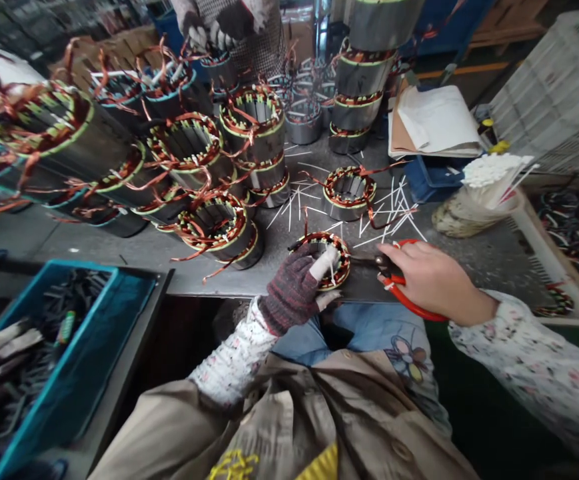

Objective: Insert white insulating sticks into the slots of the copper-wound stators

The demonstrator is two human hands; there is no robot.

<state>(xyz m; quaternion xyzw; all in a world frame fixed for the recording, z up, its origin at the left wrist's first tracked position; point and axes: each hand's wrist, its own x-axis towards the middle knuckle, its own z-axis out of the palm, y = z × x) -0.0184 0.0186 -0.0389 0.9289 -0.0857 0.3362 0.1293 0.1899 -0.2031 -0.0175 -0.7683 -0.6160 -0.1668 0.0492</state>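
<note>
A copper-wound motor stator (340,261) stands end-up at the front of the metal table (209,277), its red-brown winding ringing the top. My left hand (292,290), in a dark red knit glove with a white-wrapped finger, grips the near side of the winding. My right hand (432,280) is bare and closes on red-handled scissors (404,297), whose dark blades reach toward the stator. Behind it, another wound stator (349,193) stands among scattered white sticks (394,213). The scissor tips are partly hidden.
Several stators with loose copper leads (219,227) crowd the table's left and back. A co-worker's gloved hands (216,27) show at the far edge. A teal bin (64,333) of dark parts sits at lower left, a white crate (554,100) at upper right, and papers (434,120) at the back.
</note>
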